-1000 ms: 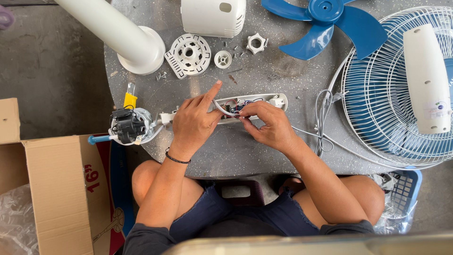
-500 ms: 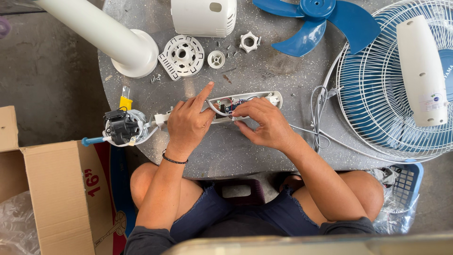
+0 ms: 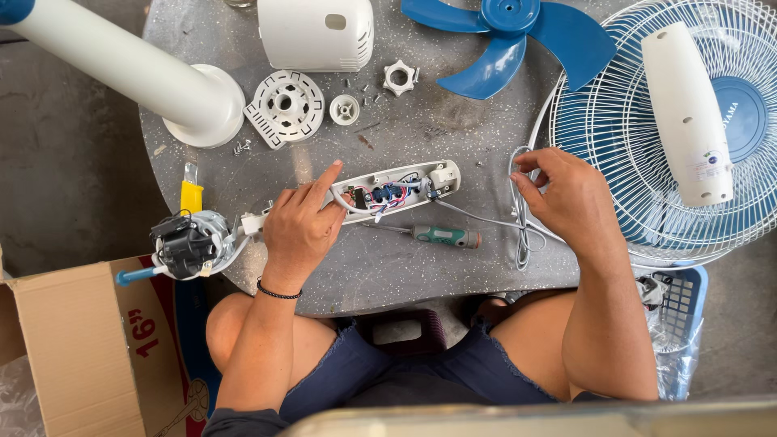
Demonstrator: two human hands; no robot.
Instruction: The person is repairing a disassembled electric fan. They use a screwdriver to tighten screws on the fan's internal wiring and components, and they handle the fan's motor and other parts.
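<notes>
— Grey speckled stone, that round table, standing on a bare concrete floor. What is the left hand doing?

— It rests on the near end of the open white switch housing, fingers curled over the casing, forefinger stretched out and pointing away from the person. It clamps nothing; it just presses down on the housing.

— And inside the housing?

— Red, blue and white wires and a small white block, all just beyond that forefinger's tip and to its right. On the hand's other side, close by, sits the fan motor with black windings, and just past the motor a yellow-handled tool.

— The right hand?

— Well apart from the left. Thumb and fingers are pinched on a loop of white cord, which hangs down from the hand and trails back toward the housing.

— Anything between the two hands?

— A green-handled screwdriver, lying flat, untouched, nearer the person than the housing.

— Beyond the hands?

— Past the left one: a round white slotted disc, a small white cap, a white toothed nut, a few loose screws, a white motor cover and the white stand pole. Past the right one, the blue fan blade. Just to the right of the right hand lies the white wire grille with a long white cover on it.

— By the person's knees?

— A cardboard box left of the left arm, a blue basket right of the right arm.
</notes>
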